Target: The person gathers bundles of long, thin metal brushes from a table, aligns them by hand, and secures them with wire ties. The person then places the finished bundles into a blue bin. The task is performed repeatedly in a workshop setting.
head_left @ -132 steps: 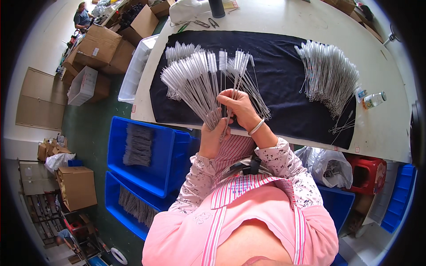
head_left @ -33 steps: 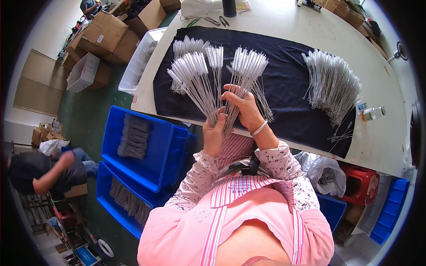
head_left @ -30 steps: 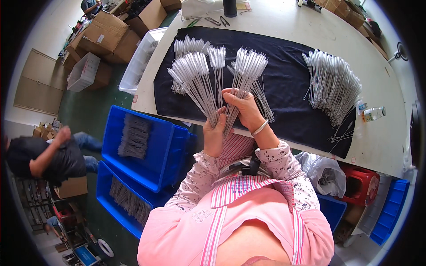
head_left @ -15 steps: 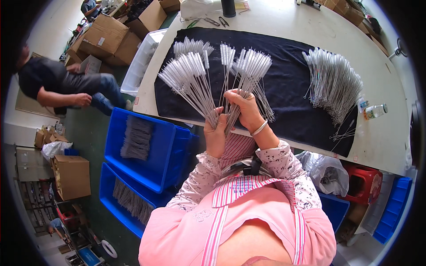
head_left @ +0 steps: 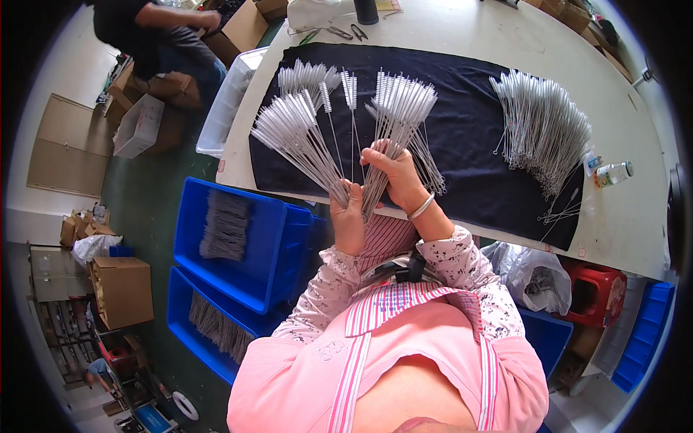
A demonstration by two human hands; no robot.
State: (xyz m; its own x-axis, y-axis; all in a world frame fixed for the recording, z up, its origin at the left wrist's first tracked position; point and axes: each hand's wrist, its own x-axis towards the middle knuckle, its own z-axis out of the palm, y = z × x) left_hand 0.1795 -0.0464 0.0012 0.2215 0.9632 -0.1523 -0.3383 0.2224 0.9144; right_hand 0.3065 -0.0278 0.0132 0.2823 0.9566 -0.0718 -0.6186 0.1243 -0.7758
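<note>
At frame centre, the left hand [head_left: 349, 220] is clamping a fan of thin white-bristled wire brushes [head_left: 299, 133]; the right hand [head_left: 393, 173] is pinching a second bunch [head_left: 401, 108]. Stems are running upward, away from both grips.

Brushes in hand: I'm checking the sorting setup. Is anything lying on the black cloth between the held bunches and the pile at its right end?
Nothing visible: the black cloth lies bare between the fanned brushes in the right hand and the pile of brushes.
</note>
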